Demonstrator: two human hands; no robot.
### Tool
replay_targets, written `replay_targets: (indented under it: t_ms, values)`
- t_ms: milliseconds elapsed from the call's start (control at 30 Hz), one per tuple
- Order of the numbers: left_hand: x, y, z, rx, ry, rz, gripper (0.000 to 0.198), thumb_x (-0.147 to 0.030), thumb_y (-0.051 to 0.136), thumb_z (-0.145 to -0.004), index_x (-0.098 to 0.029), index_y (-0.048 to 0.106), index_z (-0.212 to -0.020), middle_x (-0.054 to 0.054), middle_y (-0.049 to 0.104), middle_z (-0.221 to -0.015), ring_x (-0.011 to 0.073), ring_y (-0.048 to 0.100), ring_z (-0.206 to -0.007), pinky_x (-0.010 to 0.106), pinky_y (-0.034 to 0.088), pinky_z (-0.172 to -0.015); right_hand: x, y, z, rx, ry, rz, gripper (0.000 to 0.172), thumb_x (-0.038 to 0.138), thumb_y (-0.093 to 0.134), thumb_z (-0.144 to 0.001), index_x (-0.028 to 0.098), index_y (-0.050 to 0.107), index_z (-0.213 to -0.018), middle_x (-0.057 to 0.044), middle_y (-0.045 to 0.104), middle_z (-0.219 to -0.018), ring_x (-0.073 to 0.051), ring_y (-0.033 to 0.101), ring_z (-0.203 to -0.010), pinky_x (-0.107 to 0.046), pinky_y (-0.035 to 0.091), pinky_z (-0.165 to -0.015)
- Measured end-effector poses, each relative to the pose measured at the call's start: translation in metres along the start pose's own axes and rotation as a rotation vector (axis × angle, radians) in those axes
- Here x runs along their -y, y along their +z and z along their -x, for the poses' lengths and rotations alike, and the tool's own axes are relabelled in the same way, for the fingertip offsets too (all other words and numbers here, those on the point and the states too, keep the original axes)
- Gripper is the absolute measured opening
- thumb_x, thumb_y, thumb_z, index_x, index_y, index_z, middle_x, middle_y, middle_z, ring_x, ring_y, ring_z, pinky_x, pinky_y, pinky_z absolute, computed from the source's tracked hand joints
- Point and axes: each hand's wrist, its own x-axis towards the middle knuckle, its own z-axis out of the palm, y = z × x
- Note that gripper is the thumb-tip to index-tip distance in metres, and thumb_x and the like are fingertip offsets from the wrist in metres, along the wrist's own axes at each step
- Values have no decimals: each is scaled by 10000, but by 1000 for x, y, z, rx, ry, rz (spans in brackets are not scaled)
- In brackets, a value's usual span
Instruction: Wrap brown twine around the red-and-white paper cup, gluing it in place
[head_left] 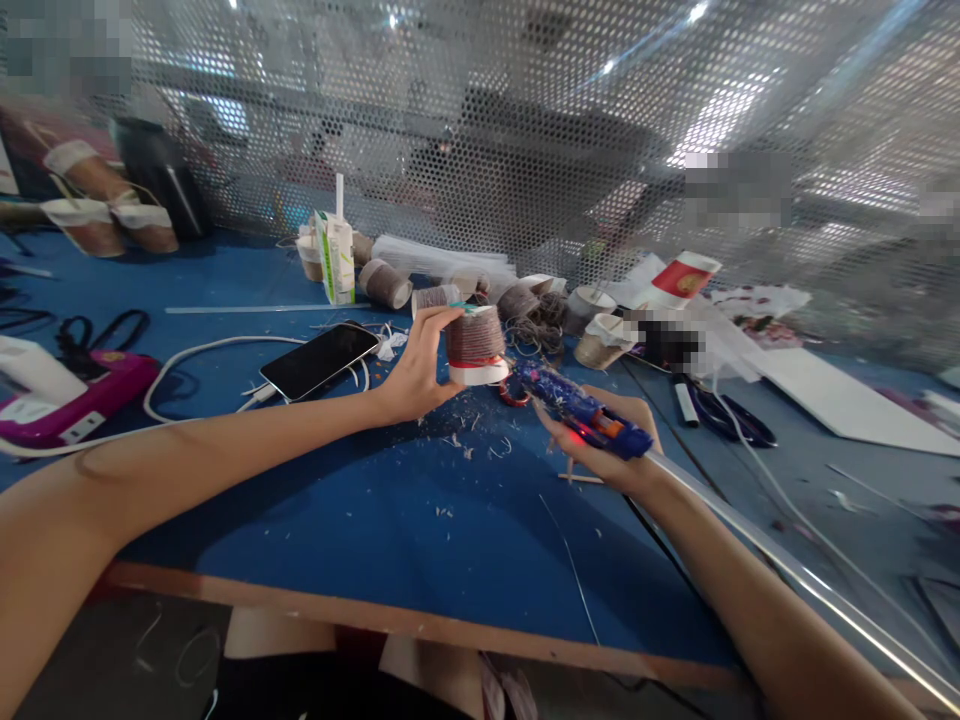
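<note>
My left hand (415, 375) grips a small paper cup (477, 345) wrapped in brown yarn, with a red band and a white rim at the bottom; it is held upside down above the table. In my right hand (611, 435) is a blue glue gun (574, 400), its nozzle pointing left toward the cup's rim. A long clear glue stick (787, 575) runs out of the gun's back toward the lower right. Just below the nozzle shows a reddish ring-shaped thing (514, 390). Whether the nozzle touches the cup I cannot tell.
Behind the cup lie more yarn-wrapped cups (385, 284), loose yarn (536, 325) and a bundle of white sticks (442, 257). A drink carton (337, 258), a phone (321, 360) on a cable and a magenta power strip (97, 395) are leftward. Scissors (731, 415) and a white board (862, 400) lie right.
</note>
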Motion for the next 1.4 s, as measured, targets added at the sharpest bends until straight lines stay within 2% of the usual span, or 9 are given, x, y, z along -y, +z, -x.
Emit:
replay_targets:
  t_ms: [167, 367, 467, 600, 667, 800, 967, 1267, 1400]
  values:
    - [4, 0, 0, 12, -48, 36, 770, -252, 731, -773, -216, 273, -1390, 145, 458, -1308, 303, 502, -1279, 513, 513, -1051, -25, -14, -12, -77, -300, 200, 479, 594, 723, -716, 241, 409, -643, 32, 472, -557, -108, 387, -473, -281, 341, -469]
    - [4, 0, 1, 11, -38, 52, 772, -346, 755, -782, -216, 293, -1386, 147, 457, -1296, 294, 502, -1252, 497, 513, -1039, -38, -31, -19, 159, -164, 424, 758, 851, 710, -510, 221, 539, -896, -65, 601, -894, -208, 589, -681, -331, 456, -572]
    - [4, -1, 1, 41, -57, 39, 782, -346, 756, -785, -230, 281, -1395, 141, 458, -1307, 282, 506, -1246, 488, 515, -1033, -36, -33, -20, 88, -200, 337, 917, 860, 737, -426, 212, 563, -1050, -122, 592, -1070, -266, 619, -806, -385, 509, -633]
    - [2, -3, 0, 89, -71, 46, 789, -279, 764, -752, -228, 296, -1385, 136, 470, -1305, 290, 498, -1262, 491, 510, -1040, -16, -24, -14, -118, -239, -38, 505, 662, 689, -756, 268, 545, -1037, -113, 618, -1155, -252, 611, -887, -422, 539, -743]
    - [1, -4, 0, 116, -53, 65, 793, -250, 770, -725, -223, 313, -1372, 135, 482, -1294, 296, 502, -1256, 495, 513, -1034, -1, -13, -8, -66, -179, -353, 279, 547, 534, -919, 280, 519, -997, -90, 615, -1259, -179, 602, -743, -387, 545, -664]
    - [-3, -5, -1, 142, -1, 70, 801, -230, 782, -697, -203, 339, -1364, 141, 500, -1270, 300, 516, -1232, 509, 509, -1034, 21, 7, 2, 273, -92, -547, 285, 528, 515, -943, 243, 507, -953, -106, 592, -1372, -74, 509, -538, -292, 495, -506]
    - [-4, -6, -1, 160, 11, 62, 785, -267, 778, -720, -198, 343, -1369, 148, 509, -1258, 304, 515, -1227, 518, 506, -1028, 25, 14, 4, 386, -6, -627, 402, 625, 512, -913, 225, 519, -955, -138, 564, -1415, -31, 471, -470, -285, 549, -506]
    - [-3, -5, -1, 153, 36, 63, 795, -250, 782, -716, -201, 338, -1373, 142, 504, -1254, 287, 518, -1220, 493, 538, -997, 12, 11, -9, -18, 234, -872, 502, 677, 509, -868, 205, 536, -699, -82, 770, -953, -13, 310, -262, -251, 411, -275]
    - [-3, -5, -1, 156, 44, 68, 780, -228, 777, -713, -201, 347, -1364, 140, 511, -1259, 287, 523, -1225, 497, 526, -1020, 0, 8, -10, -189, 200, -902, 420, 580, 547, -873, 206, 540, -683, -50, 755, -765, -34, 314, -252, -218, 320, -230]
